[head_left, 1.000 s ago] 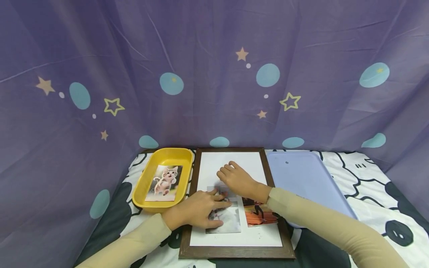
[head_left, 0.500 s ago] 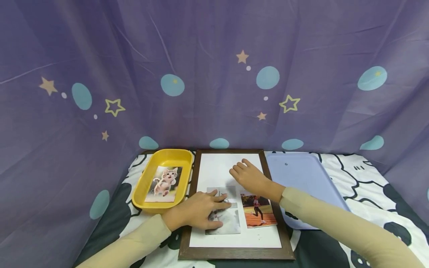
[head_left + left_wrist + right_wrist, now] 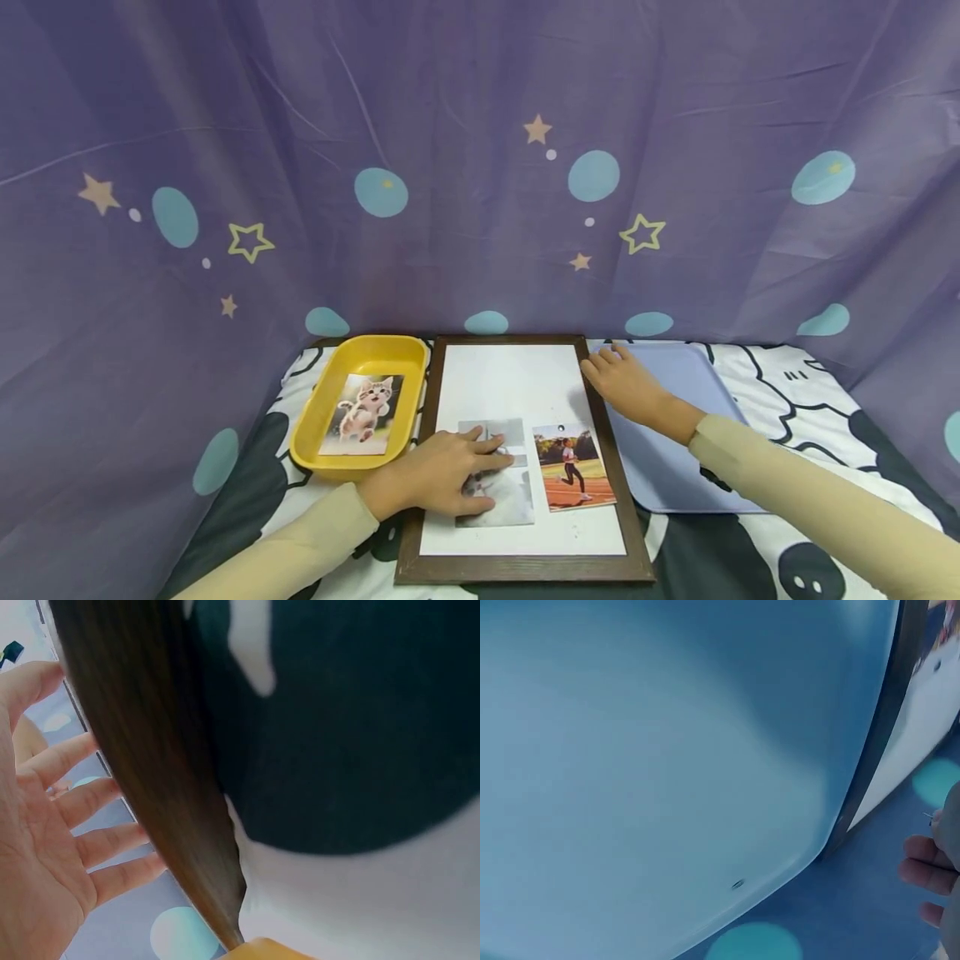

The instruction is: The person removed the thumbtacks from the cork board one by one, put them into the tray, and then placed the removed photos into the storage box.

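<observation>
My left hand (image 3: 450,471) rests with spread fingers on a grey-and-white photo (image 3: 510,500), covering much of its picture. The photo lies on a white board (image 3: 517,383) with a brown wooden frame (image 3: 525,569). Right of it, a photo of a runner (image 3: 573,467) has a small pin (image 3: 561,427) at its top edge. My right hand (image 3: 630,387) hovers over the frame's right edge and the blue tray (image 3: 675,467). Its fingers are curled, and at the fingertips a tiny thin pin (image 3: 930,818) shows in the right wrist view.
Left of the board stands a yellow tray (image 3: 307,417) with a kitten photo (image 3: 363,414) in it. One small pin (image 3: 739,884) lies on the blue tray near its far edge. Patterned cloth (image 3: 795,433) lies underneath, and a purple curtain (image 3: 450,250) hangs behind.
My right hand has moved right, from above the board to the blue tray's near-left side, uncovering the runner photo. My left hand stays on the grey-and-white photo.
</observation>
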A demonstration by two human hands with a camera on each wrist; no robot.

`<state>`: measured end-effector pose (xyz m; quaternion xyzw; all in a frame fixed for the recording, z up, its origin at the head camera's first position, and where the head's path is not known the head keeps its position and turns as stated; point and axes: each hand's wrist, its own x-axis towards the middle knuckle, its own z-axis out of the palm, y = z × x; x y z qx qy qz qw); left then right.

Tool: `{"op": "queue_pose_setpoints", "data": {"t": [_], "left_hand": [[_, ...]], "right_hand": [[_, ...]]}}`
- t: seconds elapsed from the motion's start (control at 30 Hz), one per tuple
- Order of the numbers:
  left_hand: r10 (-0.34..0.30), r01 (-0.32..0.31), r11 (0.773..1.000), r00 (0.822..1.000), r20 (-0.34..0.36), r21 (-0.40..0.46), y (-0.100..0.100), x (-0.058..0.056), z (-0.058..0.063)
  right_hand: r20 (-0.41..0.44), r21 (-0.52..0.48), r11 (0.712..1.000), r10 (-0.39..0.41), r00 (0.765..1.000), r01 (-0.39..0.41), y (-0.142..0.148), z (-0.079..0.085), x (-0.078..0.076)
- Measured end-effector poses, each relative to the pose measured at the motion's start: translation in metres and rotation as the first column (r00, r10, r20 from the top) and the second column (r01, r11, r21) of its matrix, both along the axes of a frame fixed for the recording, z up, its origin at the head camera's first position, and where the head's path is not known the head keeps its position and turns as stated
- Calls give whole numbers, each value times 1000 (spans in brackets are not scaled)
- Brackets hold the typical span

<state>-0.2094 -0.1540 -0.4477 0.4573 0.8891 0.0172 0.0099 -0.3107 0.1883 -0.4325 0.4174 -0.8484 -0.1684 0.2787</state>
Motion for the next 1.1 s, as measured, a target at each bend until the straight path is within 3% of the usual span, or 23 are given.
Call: {"op": "queue_pose_setpoints", "data": {"t": [0.3,0.57,1.1], "left_hand": [[3,-3,1000,1000,2,-3,-1,0,0],[8,-8,1000,1000,7,3,0,-1,-3],[7,-7,1000,1000,5,8,-1,0,-3]], "right_hand": [[68,-207,974,-85,994,97,36,0,-13],[67,-195,967,-155,986,165,56,-7,-20],[219,-144,937,-282,934,317,69,-26,-26]]}}
